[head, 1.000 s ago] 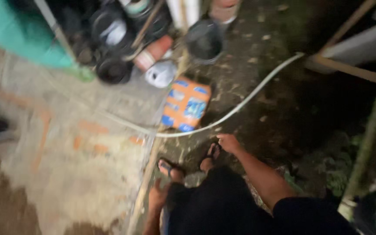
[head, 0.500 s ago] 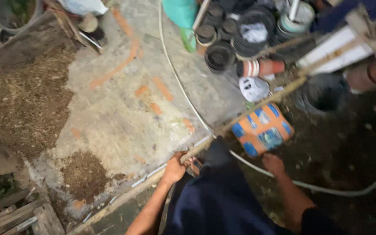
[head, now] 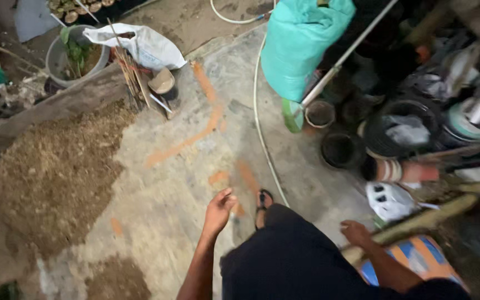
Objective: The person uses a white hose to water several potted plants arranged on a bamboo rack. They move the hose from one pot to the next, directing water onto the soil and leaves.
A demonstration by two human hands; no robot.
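View from the head camera down onto a concrete floor (head: 168,183) streaked with orange, with places given relative to the white hose (head: 259,133) that runs down the middle of the slab. Far left of the hose lies a heap of brown mulch or husk (head: 56,172), and above it stand a grey pot with a green plant (head: 76,55), a white plastic bag (head: 140,44) and a bundle of thin sticks (head: 131,78). Just left of the hose's lower end, the left hand (head: 219,211) hangs loosely half-curled and holds nothing. A sandalled foot (head: 262,205) stands against the hose at its lower end. Right of the hose and high up, a teal sack (head: 301,44) leans among stacked black nursery pots (head: 340,149). Further right and lower, the right hand (head: 355,232) rests with relaxed fingers on or just above a thick bamboo pole (head: 418,222); contact cannot be told for certain, and the fingers are not closed around it. Below the pole lies an orange and blue sack (head: 418,261), and above the pole a small white bag (head: 390,200). The pole looks stiff, rough and fairly heavy for its length, so it would probably handle best gripped around its round shaft near the end by the hand. The hose, by contrast, looks light, limp and smooth, likely to slide and bend wherever it is taken up.
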